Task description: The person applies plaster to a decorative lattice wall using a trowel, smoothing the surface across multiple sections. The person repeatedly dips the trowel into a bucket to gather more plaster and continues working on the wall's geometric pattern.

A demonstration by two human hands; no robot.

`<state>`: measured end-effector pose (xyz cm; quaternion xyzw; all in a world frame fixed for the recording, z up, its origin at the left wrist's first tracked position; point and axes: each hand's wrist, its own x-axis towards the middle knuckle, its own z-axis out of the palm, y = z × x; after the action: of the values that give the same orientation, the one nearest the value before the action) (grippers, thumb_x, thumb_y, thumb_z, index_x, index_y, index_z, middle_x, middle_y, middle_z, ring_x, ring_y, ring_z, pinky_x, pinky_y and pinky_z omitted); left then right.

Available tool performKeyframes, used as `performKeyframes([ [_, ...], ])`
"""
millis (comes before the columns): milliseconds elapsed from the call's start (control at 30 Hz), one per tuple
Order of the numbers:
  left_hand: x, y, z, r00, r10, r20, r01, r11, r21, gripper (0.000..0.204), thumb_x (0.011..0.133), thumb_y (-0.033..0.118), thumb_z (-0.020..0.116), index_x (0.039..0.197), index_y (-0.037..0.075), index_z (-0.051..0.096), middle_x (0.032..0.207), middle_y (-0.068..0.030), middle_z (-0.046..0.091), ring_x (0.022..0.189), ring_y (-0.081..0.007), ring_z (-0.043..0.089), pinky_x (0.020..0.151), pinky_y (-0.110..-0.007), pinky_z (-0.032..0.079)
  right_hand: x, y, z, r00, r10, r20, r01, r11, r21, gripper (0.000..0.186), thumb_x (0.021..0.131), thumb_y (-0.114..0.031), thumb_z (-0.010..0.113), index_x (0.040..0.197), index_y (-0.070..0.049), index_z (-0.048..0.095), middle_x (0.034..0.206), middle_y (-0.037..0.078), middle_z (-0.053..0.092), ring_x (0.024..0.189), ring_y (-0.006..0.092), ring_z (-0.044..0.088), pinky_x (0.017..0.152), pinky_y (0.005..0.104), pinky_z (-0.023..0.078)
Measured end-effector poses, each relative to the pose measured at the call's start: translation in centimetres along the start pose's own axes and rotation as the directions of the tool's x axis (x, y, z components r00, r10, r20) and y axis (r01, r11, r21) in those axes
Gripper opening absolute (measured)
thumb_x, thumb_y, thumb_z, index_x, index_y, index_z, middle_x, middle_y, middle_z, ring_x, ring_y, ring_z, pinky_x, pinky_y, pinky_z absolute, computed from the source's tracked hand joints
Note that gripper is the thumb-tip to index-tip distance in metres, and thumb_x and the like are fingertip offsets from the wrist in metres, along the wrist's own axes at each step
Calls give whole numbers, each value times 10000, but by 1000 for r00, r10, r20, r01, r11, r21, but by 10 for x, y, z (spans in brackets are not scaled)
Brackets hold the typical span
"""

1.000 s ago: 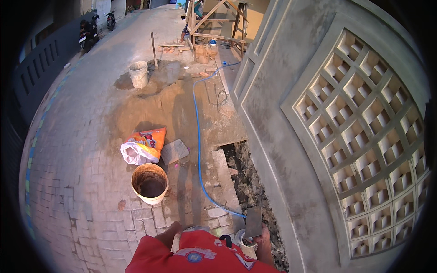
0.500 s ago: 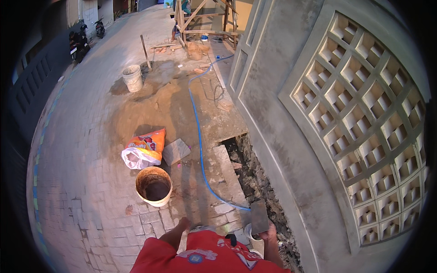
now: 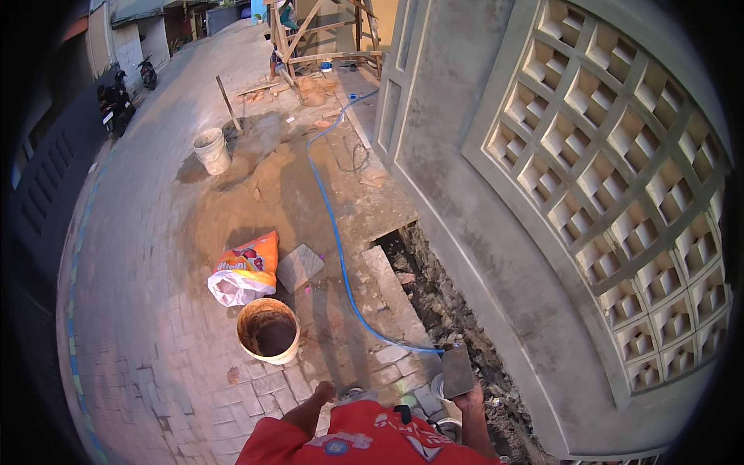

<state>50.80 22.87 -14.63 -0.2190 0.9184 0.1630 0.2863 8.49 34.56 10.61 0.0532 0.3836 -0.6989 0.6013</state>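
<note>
Grey rendered wall with lattice block panel fills the right side. Paved lane to the left; open trench runs along the wall base. Blue hose crosses the pavement toward the trench. Orange bucket stands near an orange-and-white bag. Right hand closed around a flat trowel, blade upright just beside the trench. Left hand hangs near the paving; grip cannot be told.

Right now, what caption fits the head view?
Right hand holds a trowel beside a trench; left hand empty near a bucket.
</note>
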Motion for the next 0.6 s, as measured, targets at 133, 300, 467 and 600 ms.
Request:
performKeyframes([
  [133, -6, 8, -31, 997, 66, -44, -63, 996, 70, 137, 706, 291, 638, 809, 207, 673, 856, 8, 635, 875, -184, 605, 709, -359, 497, -20, -9, -4, 994, -78, -71, 79, 997, 5, 287, 894, -190, 489, 1098, -19, 595, 1051, 113, 652, 968, 239, 634, 863, 372, 507],
  [300, -15, -24, -31, 953, 297, -51, -299, 954, -26, 194, 731, 290, 583, 861, 154, 633, 849, -63, 621, 912, -272, 595, 745, -431, 481, -18, -38, -21, 976, -218, -21, 219, 971, 92, 314, 892, -123, 485, 1183, -24, 548, 1036, 77, 636, 919, 192, 632, 840, 337, 517],
  [467, -6, -43, -43, 902, 428, -49, -418, 897, 147, 258, 825, 284, 533, 1008, 105, 567, 848, -119, 615, 892, -300, 614, 678, -469, 495, -66, -122, 8, 862, -498, -94, 507, 849, 148, 313, 911, -112, 469, 1217, -57, 506, 1022, 69, 622, 896, 181, 628, 805, 350, 530],
  [600, 19, -3, -87, 994, -2, 108, 56, 863, -501, 263, 831, 278, 530, 1024, 101, 559, 855, -123, 616, 883, -300, 617, 678, -465, 498, -82, -197, -40, 687, -696, -209, 724, 678, 127, 278, 954, -216, 485, 1183, -64, 525, 1016, 62, 633, 896, 182, 632, 769, 348, 542],
])
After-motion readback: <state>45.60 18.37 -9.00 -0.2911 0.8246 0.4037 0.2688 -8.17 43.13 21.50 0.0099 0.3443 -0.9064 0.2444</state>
